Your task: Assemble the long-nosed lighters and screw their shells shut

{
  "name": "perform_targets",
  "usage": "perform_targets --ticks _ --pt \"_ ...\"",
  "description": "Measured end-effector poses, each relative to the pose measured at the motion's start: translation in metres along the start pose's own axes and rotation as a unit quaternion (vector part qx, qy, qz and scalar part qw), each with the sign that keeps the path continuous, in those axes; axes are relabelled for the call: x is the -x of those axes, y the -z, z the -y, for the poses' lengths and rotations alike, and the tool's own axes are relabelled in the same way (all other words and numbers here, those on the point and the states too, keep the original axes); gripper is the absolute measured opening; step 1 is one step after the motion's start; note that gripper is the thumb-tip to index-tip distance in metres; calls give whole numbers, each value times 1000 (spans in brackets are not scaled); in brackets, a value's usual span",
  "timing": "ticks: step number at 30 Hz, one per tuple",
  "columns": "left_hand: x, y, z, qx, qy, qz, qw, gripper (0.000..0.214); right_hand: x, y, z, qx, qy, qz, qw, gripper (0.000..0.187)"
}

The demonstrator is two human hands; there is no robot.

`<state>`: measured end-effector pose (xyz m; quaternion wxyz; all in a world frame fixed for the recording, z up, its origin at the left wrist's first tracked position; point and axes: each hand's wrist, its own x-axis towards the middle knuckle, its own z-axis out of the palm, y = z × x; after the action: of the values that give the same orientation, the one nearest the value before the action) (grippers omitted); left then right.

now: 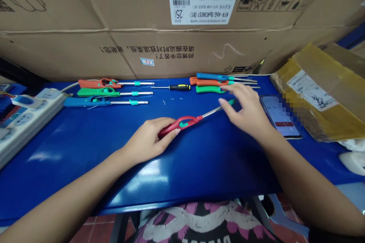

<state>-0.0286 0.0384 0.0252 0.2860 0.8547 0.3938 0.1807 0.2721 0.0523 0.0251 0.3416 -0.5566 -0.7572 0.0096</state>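
My left hand (149,140) is closed around the handle of a red long-nosed lighter (186,121) that lies on the blue table (85,148). The lighter's metal tube runs up and right to a green tip under my right hand (245,112). My right hand hovers with fingers spread, its fingertips next to the green lighter (209,89) of a right-hand group, which also has an orange lighter (209,82) and a blue lighter (211,76). At the back left lie an orange-red lighter (99,83), a green lighter (98,92) and a blue lighter (85,101).
A black-and-yellow screwdriver (178,87) lies between the two groups, with tiny metal bits (172,100) in front. A phone (279,115) lies right of my hand, beside a taped parcel (322,91). A white power strip (25,115) sits at left. Big cardboard boxes (182,19) wall the back.
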Motion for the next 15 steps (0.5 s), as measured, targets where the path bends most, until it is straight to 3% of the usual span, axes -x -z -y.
perform_targets --ticks 2,4,6,10,15 --pt "0 0 0 38 9 -20 999 26 -4 1 -10 -122 -126 -24 984 34" --pt "0 -1 0 62 22 -34 997 27 -6 1 -13 -264 -225 2 938 37" --pt "1 -2 0 79 36 -42 995 28 -7 0 -11 -381 -280 28 881 41" --pt "1 -2 1 136 52 -48 988 31 -6 -2 -6 -509 -321 21 798 36" --pt "0 -9 -5 225 77 -42 971 32 -2 -11 5 -547 -332 51 767 34"
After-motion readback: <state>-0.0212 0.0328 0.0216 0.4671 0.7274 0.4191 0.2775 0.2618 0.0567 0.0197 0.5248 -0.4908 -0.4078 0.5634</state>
